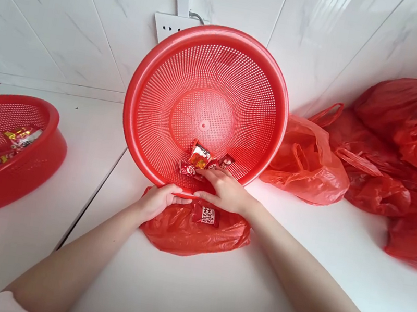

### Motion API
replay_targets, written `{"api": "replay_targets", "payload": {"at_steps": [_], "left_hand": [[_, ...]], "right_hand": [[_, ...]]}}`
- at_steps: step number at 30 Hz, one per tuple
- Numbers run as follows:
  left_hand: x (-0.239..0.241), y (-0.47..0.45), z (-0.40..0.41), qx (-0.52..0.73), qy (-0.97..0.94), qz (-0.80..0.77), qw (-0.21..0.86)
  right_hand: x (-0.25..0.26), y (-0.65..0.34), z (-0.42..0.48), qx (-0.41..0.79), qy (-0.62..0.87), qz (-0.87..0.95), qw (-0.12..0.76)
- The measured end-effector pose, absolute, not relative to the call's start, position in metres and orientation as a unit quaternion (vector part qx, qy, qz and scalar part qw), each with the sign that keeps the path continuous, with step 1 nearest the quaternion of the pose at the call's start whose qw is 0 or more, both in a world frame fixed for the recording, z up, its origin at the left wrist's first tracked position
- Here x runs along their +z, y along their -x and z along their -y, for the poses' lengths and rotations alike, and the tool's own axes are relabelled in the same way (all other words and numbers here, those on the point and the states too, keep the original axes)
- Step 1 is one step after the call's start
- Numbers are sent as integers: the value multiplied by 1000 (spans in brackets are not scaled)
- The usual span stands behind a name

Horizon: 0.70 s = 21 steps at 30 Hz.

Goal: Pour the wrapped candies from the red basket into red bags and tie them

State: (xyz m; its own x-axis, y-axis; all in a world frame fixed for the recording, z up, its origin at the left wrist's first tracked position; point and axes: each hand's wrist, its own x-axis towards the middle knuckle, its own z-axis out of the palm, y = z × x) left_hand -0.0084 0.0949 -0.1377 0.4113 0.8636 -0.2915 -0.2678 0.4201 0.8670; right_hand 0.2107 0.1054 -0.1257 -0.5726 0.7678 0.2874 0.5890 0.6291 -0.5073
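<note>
A red perforated plastic basket (211, 72) is tipped toward me, its lower rim over a red plastic bag (195, 238). Inside, against the low side, lie several small wrapped snack packets (200, 156) in red, white and gold. My left hand (160, 200) is closed at the lower rim, thumb above and fingers below; whether it also pinches the bag's edge is hard to make out. Reaching over that rim, my right hand (227, 189) has its fingers stretched against the packets, with the thumb apart near the rim. Another red packet (206, 214) shows at the bag, below the rim.
To the left stands a second red basket (42, 172) with a few packets in it. Several red plastic bags (387, 152) are heaped at the right along the tiled wall. Behind the tipped basket is a white power strip (166, 25). A dark seam crosses the white table (185, 300).
</note>
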Motion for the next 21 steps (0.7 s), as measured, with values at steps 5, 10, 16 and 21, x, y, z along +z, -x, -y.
{"api": "replay_targets", "payload": {"at_steps": [5,10,16,21], "left_hand": [[-139,9,-97,367,-392,-388,749],[-143,11,-99,359,-414,-371,750],[-143,10,-98,357,-415,-377,747],[-139,7,-96,362,-407,-395,740]], "right_hand": [[-124,-216,-112,398,355,785,316],[-130,-217,-118,637,339,602,342],[-135,-217,-117,656,330,583,348],[-124,-225,-118,615,326,644,317]]}}
